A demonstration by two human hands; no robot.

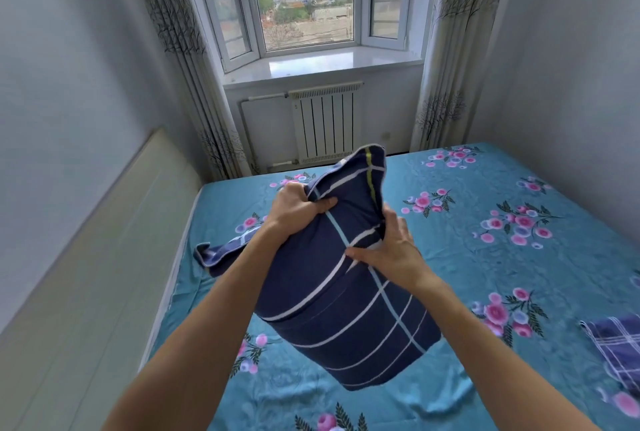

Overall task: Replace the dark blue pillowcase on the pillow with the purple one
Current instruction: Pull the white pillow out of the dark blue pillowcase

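The pillow in its dark blue pillowcase (346,319), crossed by white and light blue lines, is held up above the bed, tilted with its far end toward the window. My left hand (294,207) grips a bunch of the case's fabric near the upper end. My right hand (388,250) holds the case's right side, thumb pressed on the front and fingers wrapped behind. The loose top of the case (363,170) stands up between my hands. The purple checked pillowcase (616,347) lies on the bed at the right edge of the view.
The bed carries a turquoise sheet (485,257) with pink flowers. A second dark blue checked cloth (214,252) lies near the bed's left edge. A beige headboard (86,274) runs along the left wall. A radiator (323,125) and window are beyond the bed.
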